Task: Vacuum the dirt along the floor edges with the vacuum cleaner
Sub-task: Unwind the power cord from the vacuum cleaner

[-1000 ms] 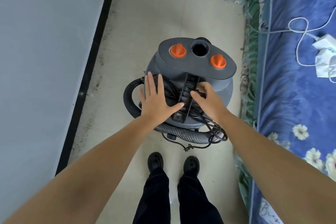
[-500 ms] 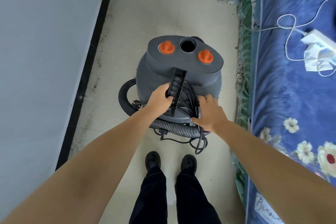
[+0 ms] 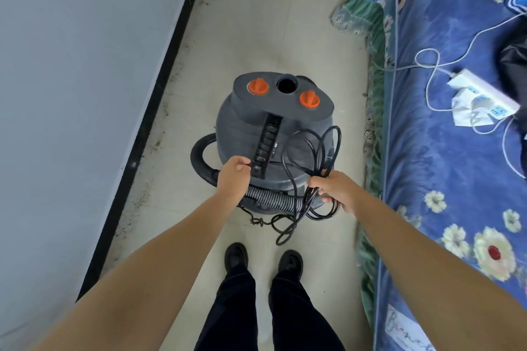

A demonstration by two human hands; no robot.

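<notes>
The left hand [image 3: 232, 177] grips the ribbed black handle [image 3: 266, 145] of the round grey plastic vacuum cleaner [image 3: 273, 137]; the right hand [image 3: 335, 189] clutches looped black cord [image 3: 319, 151].

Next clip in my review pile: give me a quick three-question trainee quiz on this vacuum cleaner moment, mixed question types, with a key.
1. True or false: the right hand grips a bundle of black power cord.
2. What does the left hand hold? A) an orange knob B) the vacuum cleaner's handle C) the ribbed hose
3. Fill in: the dirt lies on the floor along the black ____ at the foot of the wall.

Key:
1. True; loops of cord rise over the vacuum cleaner.
2. B, the near end of the black handle.
3. Baseboard; dark specks run beside it.
</notes>
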